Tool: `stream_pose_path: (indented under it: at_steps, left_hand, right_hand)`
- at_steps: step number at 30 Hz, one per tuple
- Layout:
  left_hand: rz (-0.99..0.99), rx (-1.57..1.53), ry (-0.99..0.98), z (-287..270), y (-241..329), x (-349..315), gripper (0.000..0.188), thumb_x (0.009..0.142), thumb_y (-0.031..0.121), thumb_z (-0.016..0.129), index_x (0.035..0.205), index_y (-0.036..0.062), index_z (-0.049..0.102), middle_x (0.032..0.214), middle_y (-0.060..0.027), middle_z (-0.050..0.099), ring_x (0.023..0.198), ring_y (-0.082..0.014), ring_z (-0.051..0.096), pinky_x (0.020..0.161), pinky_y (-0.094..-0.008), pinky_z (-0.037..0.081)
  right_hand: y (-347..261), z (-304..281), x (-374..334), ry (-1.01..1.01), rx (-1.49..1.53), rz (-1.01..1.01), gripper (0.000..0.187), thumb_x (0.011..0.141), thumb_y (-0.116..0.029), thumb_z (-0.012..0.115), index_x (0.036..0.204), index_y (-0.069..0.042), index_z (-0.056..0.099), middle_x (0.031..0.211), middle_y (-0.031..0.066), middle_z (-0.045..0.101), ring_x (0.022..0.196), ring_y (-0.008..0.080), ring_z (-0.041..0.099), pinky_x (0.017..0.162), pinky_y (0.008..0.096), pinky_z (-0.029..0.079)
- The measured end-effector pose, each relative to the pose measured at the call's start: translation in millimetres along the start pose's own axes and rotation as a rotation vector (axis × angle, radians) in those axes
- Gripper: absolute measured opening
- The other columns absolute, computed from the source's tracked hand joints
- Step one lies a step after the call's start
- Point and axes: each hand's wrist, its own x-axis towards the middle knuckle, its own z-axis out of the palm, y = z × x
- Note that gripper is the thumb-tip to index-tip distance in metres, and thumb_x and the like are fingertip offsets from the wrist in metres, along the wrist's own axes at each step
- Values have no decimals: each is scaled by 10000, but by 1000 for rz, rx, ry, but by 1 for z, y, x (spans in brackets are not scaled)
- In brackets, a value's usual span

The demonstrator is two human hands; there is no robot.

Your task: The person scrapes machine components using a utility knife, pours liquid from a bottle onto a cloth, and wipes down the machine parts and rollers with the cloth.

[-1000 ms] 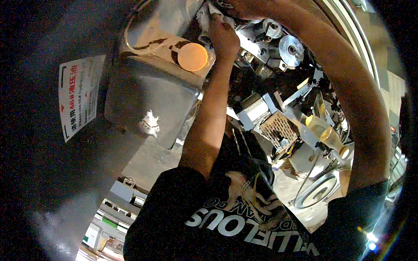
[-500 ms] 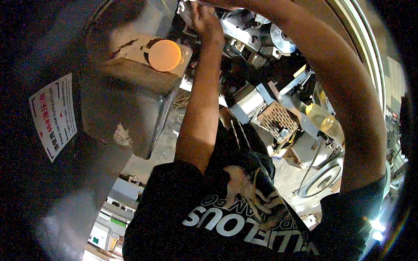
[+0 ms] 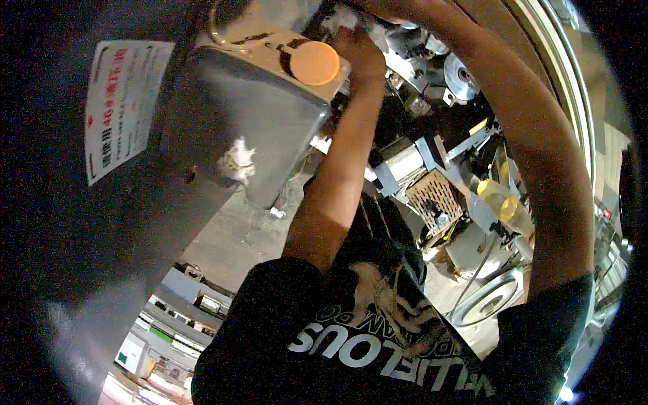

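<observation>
My left hand [image 3: 359,46] reaches up into machinery near the top edge. Its fingers look curled beside a pale, crumpled-looking thing [image 3: 339,20], blurred and dim; what they hold cannot be made out. My right arm arcs over from the right, and my right hand [image 3: 379,5] lies at the top edge, its fingers mostly hidden or cut off. Shiny metal machine parts [image 3: 408,71] lie just right of my left hand. Left of my left wrist, an orange round cap [image 3: 314,63] sits on a dark grey tank [image 3: 263,101].
A white label [image 3: 125,108] with print is on the grey surface at left. To the right are a round metal disc [image 3: 460,75], a perforated tan plate [image 3: 435,199], a yellowish clear cylinder [image 3: 497,200] and a wheel-like ring [image 3: 491,297]. Shelving [image 3: 169,324] stands lower left.
The view has shifted, so the tank, orange cap and label appear further right and higher. My left hand appears further right and slightly lower, still among the machine parts. My right arm stays raised.
</observation>
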Motion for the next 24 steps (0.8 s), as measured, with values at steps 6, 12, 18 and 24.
stream_pose_path:
  at_steps: [6,12,18,24]
  left_hand:
    - [-307,31,147,-47,-39,-26,456,998,222,525,1367,-44,502,1278,-215,622,1134,-321,604,952,-408,495]
    - [280,383,194,-13,-44,9,482,827,42,620,1276,-88,503,1239,-330,574,1173,-487,535,1018,-524,432]
    - [550,756,84,-15,17,28,374,984,258,554,1190,-46,628,1195,-302,623,1067,-425,601,927,-535,475]
    - [-20,505,-264,-11,45,3,307,960,232,557,1081,-26,672,1046,-261,675,987,-438,620,915,-568,460]
  right_hand:
    - [-8,-33,-4,-129,-578,-379,653,1042,-459,364,1554,-60,291,1367,222,579,1188,372,610,1009,517,477]
    - [-28,-23,1,138,-61,-118,614,1041,-427,394,1535,-67,339,1340,235,590,1172,402,610,987,548,473]
    - [-15,-4,12,290,-298,-122,649,1037,-398,413,1541,-4,303,1370,253,555,1232,383,563,1006,524,436]
    - [1,30,12,394,-244,-254,667,1020,-366,458,1494,85,325,1376,273,542,1281,386,516,992,562,417]
